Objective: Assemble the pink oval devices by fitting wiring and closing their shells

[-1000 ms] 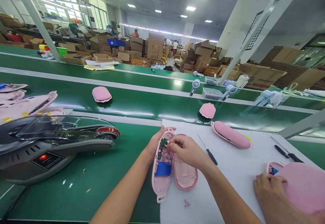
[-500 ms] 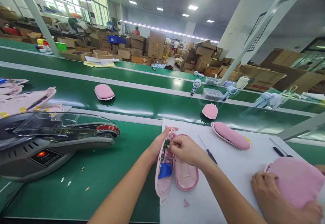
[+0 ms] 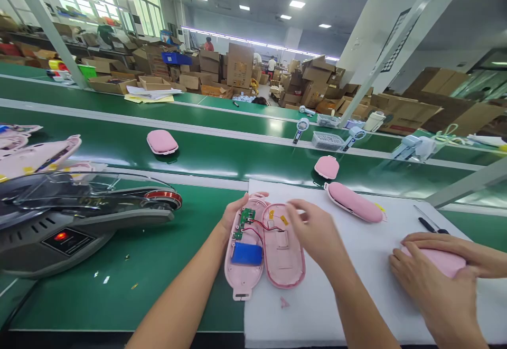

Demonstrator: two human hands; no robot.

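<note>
My left hand (image 3: 235,213) is closed around the upper left edge of an opened pink plastic case half (image 3: 250,277), its inside facing up. A green circuit board (image 3: 244,223) and a blue battery (image 3: 247,254) sit in it. Red and dark wires run across to the matching pink half (image 3: 284,262), which lies beside it on white paper and bears yellow tape. My right hand (image 3: 319,233) is over that half's upper right edge, fingers bent and apart, with nothing visible in them. Whatever lies beneath this hand is hidden.
At right, a co-worker's hands (image 3: 435,270) cover a pink case. A closed pink case (image 3: 356,202) and a screwdriver (image 3: 431,225) lie on the paper. A grey tape dispenser (image 3: 91,227) stands at left. Small pink scraps (image 3: 284,302) lie in front.
My right hand has left the wiring and moved right and slightly down. The case half in my left hand has tipped flatter, showing its inside. The co-worker's pink case has turned.
</note>
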